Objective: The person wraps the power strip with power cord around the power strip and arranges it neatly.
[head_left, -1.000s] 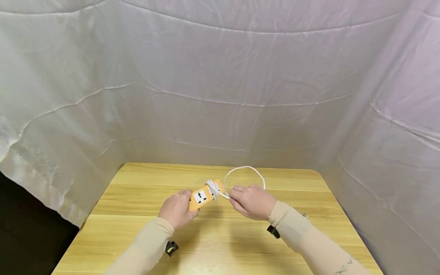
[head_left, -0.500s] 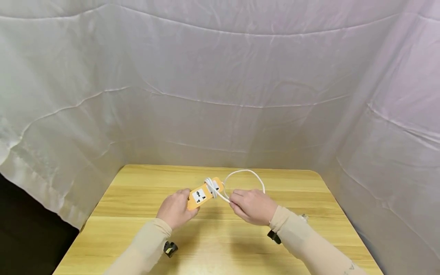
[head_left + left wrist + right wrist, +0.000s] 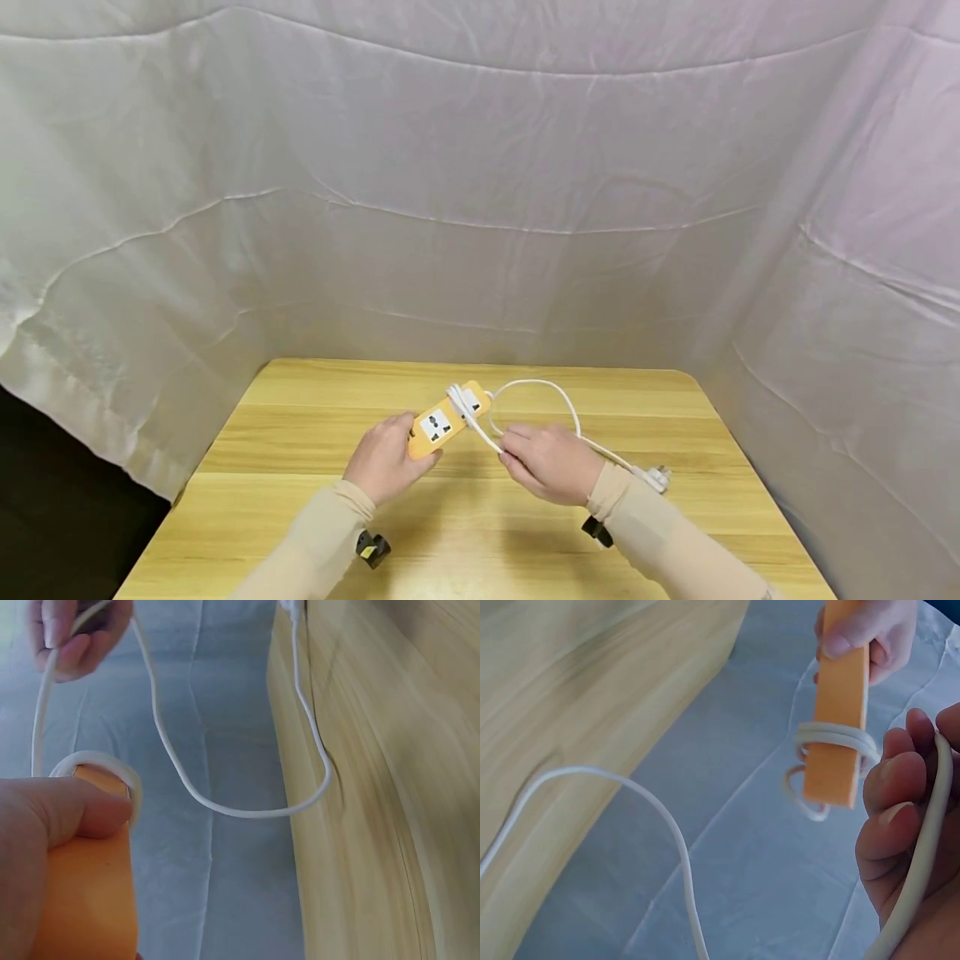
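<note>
An orange power strip (image 3: 423, 443) with white sockets is gripped at its near end by my left hand (image 3: 386, 460), thumb along one side in the left wrist view. Turns of white cord (image 3: 832, 735) wrap round the strip's far half. From there the cord stretches to my right hand (image 3: 553, 465), which pinches it between thumb and fingers. In the right wrist view the cord also runs across that palm. Its free length loops behind the right hand, ending in a white plug (image 3: 657, 477) by the right sleeve. The strip's underside is hidden in the head view.
Both hands are above a light wooden table (image 3: 300, 417). Grey-white curtains (image 3: 487, 275) enclose its back and sides. A black wrist device (image 3: 372, 548) hangs under the left sleeve, and another (image 3: 597, 531) under the right one.
My right hand has moved slightly nearer the person, drawing the cord down from the strip. The loop behind sits lower. The plug, mostly hidden before, now shows beside the right sleeve.
</note>
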The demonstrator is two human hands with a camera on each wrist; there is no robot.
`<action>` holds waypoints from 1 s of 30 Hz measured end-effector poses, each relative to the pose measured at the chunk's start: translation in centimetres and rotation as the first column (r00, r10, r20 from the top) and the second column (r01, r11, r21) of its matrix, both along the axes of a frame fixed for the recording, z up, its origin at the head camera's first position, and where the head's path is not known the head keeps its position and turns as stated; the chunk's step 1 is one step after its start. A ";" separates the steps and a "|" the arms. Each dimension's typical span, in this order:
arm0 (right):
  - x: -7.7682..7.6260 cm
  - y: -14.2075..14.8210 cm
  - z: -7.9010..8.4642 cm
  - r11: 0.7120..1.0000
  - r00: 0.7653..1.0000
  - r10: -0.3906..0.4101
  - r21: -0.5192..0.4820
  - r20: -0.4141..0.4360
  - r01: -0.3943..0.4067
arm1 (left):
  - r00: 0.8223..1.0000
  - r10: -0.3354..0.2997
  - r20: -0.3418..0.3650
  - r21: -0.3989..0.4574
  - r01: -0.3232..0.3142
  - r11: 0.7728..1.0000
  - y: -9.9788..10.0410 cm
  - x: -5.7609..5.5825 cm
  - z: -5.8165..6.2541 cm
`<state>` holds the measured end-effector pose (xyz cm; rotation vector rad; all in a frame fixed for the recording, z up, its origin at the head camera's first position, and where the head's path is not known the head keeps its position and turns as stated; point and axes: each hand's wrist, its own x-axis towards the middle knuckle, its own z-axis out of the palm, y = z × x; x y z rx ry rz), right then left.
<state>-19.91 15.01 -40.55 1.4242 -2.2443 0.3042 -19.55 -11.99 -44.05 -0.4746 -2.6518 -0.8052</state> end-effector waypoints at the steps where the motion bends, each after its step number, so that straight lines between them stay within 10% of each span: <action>1: 0.1 0.0 -0.1 1.000 1.000 -0.004 0.001 0.007 0.004 | 1.000 -0.001 0.005 0.010 0.001 1.000 0.0 0.1 0.0; 30: 0.6 -0.2 -5.3 1.000 0.976 -0.015 0.001 0.217 0.015 | 0.995 -0.097 0.015 0.149 0.094 0.984 0.4 1.3 0.2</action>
